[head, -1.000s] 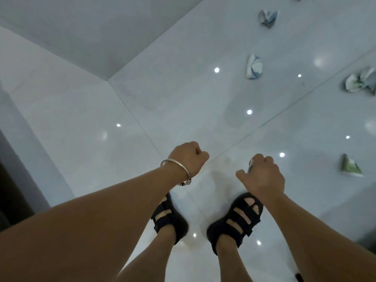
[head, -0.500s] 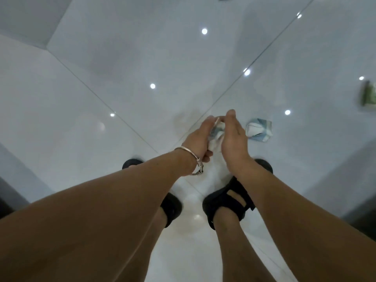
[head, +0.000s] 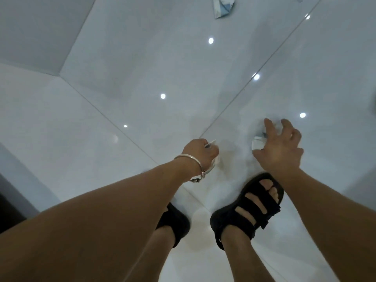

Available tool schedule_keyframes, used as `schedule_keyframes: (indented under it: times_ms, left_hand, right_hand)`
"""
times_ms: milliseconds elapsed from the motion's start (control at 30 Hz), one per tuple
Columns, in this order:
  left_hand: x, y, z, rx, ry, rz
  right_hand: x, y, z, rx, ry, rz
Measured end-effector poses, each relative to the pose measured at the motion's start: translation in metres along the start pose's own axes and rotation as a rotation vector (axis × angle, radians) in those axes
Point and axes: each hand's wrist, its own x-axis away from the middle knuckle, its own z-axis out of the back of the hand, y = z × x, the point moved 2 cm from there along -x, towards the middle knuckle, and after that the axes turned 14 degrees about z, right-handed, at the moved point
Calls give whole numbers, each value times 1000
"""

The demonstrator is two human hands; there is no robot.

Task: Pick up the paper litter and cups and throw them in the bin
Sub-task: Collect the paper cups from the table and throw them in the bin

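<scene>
**One hand full, the other spread over litter on the tiles**

Person bent forward, both arms reaching down. Landmark for these notes: the right sandal (head: 250,208), black and strapped, flat on the glossy white floor (head: 142,88).

Left hand (head: 200,153): up and to the left of the right sandal, well off the tiles. Fingers curled tight into a fist around a crumpled wad of paper (head: 216,162). Pale bits poke out at the top of the fist and below the knuckles. A silver bracelet (head: 190,158) sits on that wrist.

Right hand (head: 279,148): just above the right sandal's toe end. Fingers spread wide and arched, thumb stuck out to the side, palm facing down. Nothing is closed in it.

Floor litter (head: 258,143): a crumpled white and blue piece lying on the tiles just ahead of the right sandal, under the spread fingers. Mostly hidden by the hand. Cannot tell whether the fingertips touch it.

Second piece of litter (head: 223,6): white and blue, folded, far ahead of the right sandal and well apart from both hands, cut off by the frame's top edge.

Left sandal (head: 177,222): beside the right sandal, half covered by the left forearm.

Small bright light spots reflect off the tiles ahead of the right sandal.
</scene>
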Motion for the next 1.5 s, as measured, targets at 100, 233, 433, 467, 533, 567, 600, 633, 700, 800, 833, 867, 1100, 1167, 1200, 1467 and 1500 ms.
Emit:
schedule_keyframes:
  times_ms: [100, 233, 433, 467, 533, 567, 600, 633, 700, 800, 833, 867, 1100, 1167, 1200, 1467, 1500]
  left_hand:
    - [-12, -1, -2, -80, 24, -28]
    - [-4, 6, 13, -137, 36, -34]
    - [74, 49, 60, -171, 9, -179]
    - [92, 59, 70, -195, 2, -230]
    - [127, 78, 92, -255, 7, -336]
    - [145, 86, 104, -285, 19, -381]
    - [163, 94, 117, -314, 37, -421]
    - [181, 101, 129, -347, 57, -457]
    - [220, 111, 153, -416, 94, -522]
    - [282, 116, 189, -496, 117, -613]
    - [304, 115, 199, -522, 119, -644]
    - [327, 115, 207, -537, 122, -676]
    - [487, 84, 224, -703, 122, -882]
    - [526, 65, 215, -760, 111, -941]
    - [544, 55, 208, -793, 105, -965]
    - [689, -29, 78, -1089, 44, -1173]
    - [708, -42, 55, -1106, 32, -1204]
  right_hand:
    - [-4, 2, -24, -28, 73, 63]
    - [14, -17, -18, -245, 111, 78]
    - [67, -57, 64, -347, 125, 68]
    - [77, -62, 81, -357, 128, 53]
    - [98, -72, 118, -364, 151, 15]
    - [109, -78, 137, -369, 158, -10]
    - [120, -84, 157, -375, 159, -34]
    - [132, -90, 177, -379, 157, -57]
    - [161, -102, 219, -375, 187, -92]
    - [211, -124, 278, -392, 276, -147]
    - [230, -133, 296, -411, 295, -174]
    - [249, -143, 312, -426, 308, -195]
    - [410, -203, 377, -469, 357, -316]
    - [462, -208, 382, -505, 371, -378]
    - [490, -208, 381, -529, 389, -413]
    - [715, -182, 332, -654, 548, -668]
    - [744, -178, 322, -664, 565, -698]
